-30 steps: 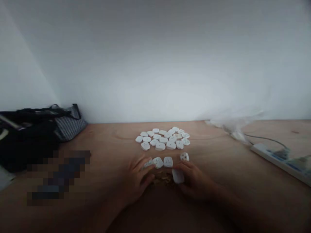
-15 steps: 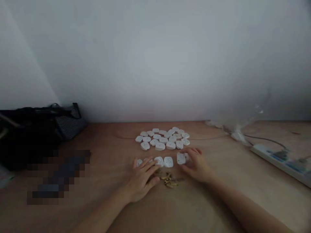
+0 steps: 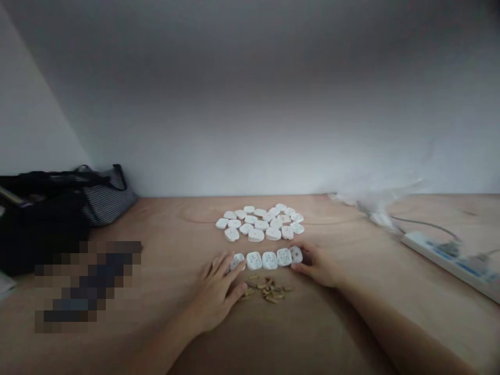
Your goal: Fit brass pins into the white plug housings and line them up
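A row of squarish white plastic casings [image 3: 269, 260] with small holes lies across the middle of the table. My left hand [image 3: 219, 291] rests over the row's left end, its fingers apart and partly covering the casings there. At the other end, my right hand [image 3: 318, 265] has thumb and fingers around the last white casing [image 3: 296, 254], which touches its neighbour. Just in front of the row lies a loose pile of small brass pins [image 3: 270, 290], close to my left thumb. Behind, several more white casings [image 3: 255, 235] form a cluster.
On the left are a black bag [image 3: 47, 219] and a dark, pixelated object [image 3: 94, 281]. A white power strip [image 3: 449, 260] with plugs and a cable lies at the right. Clear plastic wrapping [image 3: 378, 208] is against the back wall.
My right hand has brought its casing left against the row, closing the gap. My left hand has slid left and slightly back, uncovering more casings and brass pins.
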A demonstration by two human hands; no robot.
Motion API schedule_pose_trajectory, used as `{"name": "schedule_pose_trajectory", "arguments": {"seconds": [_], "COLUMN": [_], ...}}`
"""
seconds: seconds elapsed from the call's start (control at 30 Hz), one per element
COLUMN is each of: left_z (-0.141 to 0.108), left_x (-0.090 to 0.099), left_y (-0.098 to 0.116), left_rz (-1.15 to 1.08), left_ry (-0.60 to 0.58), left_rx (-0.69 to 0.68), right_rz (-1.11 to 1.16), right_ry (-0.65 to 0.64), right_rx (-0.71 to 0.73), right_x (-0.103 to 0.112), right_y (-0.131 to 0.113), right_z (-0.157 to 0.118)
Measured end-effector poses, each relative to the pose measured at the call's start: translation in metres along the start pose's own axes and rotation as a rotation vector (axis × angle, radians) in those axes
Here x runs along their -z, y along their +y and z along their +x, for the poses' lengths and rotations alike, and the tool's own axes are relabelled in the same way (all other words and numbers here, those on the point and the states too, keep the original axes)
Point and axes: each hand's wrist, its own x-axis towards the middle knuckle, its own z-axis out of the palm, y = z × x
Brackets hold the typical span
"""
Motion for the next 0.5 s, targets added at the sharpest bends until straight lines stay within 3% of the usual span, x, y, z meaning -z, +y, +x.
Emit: {"name": "schedule_pose_trajectory", "arguments": {"seconds": [0.3, 0.5], "left_z": [0.005, 0.005], "left_x": [0.000, -0.003], "left_y": [0.002, 0.002], "left_rz": [-0.034, -0.033], "left_ry": [-0.045, 0.071], "left_rx": [-0.059, -0.081], "right_rz": [0.038, 0.204], "right_ry": [0.186, 0.049], "right_rx": [-0.074, 0.064], "right_x": [0.012, 0.003], "right_y": [0.006, -0.032], "right_z": [-0.009, -0.023]}}
